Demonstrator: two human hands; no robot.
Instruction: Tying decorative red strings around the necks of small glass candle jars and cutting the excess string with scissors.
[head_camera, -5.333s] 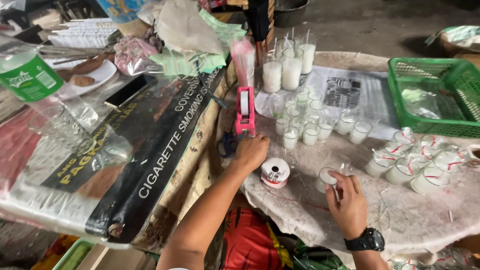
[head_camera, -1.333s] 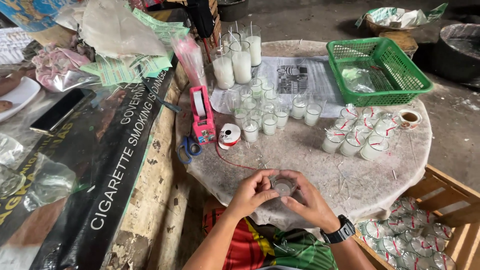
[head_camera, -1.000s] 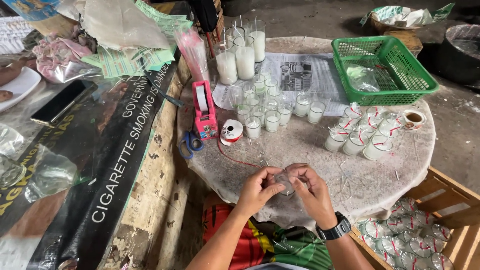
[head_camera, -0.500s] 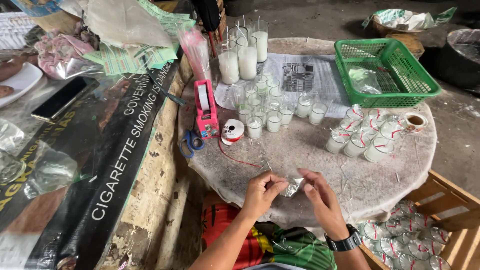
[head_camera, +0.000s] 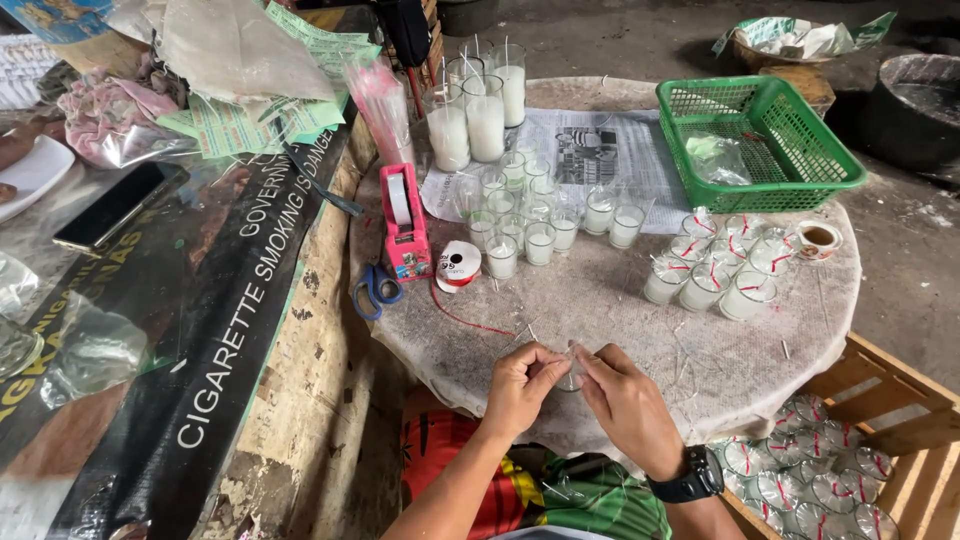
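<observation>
My left hand (head_camera: 522, 385) and my right hand (head_camera: 625, 400) meet at the near edge of the round table (head_camera: 620, 310), both pinching a small wrapped glass candle (head_camera: 572, 372) between their fingertips. Most of the candle is hidden by my fingers. A thin red ribbon (head_camera: 470, 322) trails from a white ribbon spool (head_camera: 459, 266) toward my hands. Beside the spool stand a pink tape dispenser (head_camera: 403, 222) and blue-handled scissors (head_camera: 375, 290).
Several small white candles in glasses (head_camera: 530, 215) stand mid-table; ribbon-tied ones (head_camera: 715, 270) cluster at the right. Tall candle glasses (head_camera: 480, 110) and a green basket (head_camera: 755, 140) sit at the back. A wooden crate of wrapped candles (head_camera: 820, 470) is at lower right.
My hands drew back from the spool to the near table edge with one candle, then closed together around it. The view rose slightly.
</observation>
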